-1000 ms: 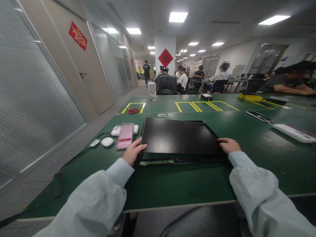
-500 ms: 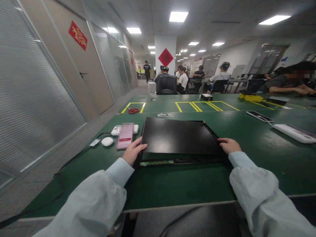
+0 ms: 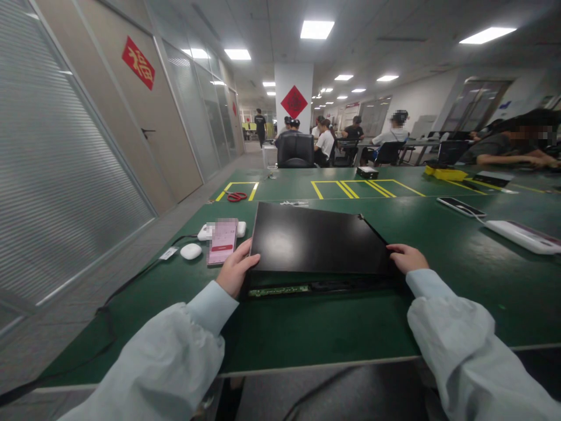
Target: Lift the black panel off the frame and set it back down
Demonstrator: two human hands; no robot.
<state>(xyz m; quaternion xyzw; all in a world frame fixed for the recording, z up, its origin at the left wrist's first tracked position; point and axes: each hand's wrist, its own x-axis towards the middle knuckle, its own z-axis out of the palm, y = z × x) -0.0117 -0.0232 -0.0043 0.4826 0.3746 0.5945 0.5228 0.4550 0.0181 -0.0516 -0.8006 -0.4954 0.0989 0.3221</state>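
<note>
A flat black display panel (image 3: 315, 240) is held tilted above the green table. My left hand (image 3: 235, 270) is closed on its left edge, thumb on the front face and fingers behind it. At the opposite end, my right hand (image 3: 407, 258) pinches the panel's right edge. Below the panel's near edge lies a black frame with a green circuit board strip (image 3: 278, 290) showing; the panel covers most of that frame. A phone with a pink screen (image 3: 221, 242) lies just left of my left hand, beside a white rounded case (image 3: 190, 251).
Red-handled scissors (image 3: 237, 196) lie at the far left of the green table (image 3: 333, 345). To the right are a phone (image 3: 461, 207) and a white power strip (image 3: 521, 235). A small black box (image 3: 367, 172) and a yellow tray (image 3: 445, 173) stand farther back. Several people sit beyond.
The panel's far left edge has risen slightly, so the panel tilts more toward me and hides more of the frame behind it. Both hands keep nearly the same place.
</note>
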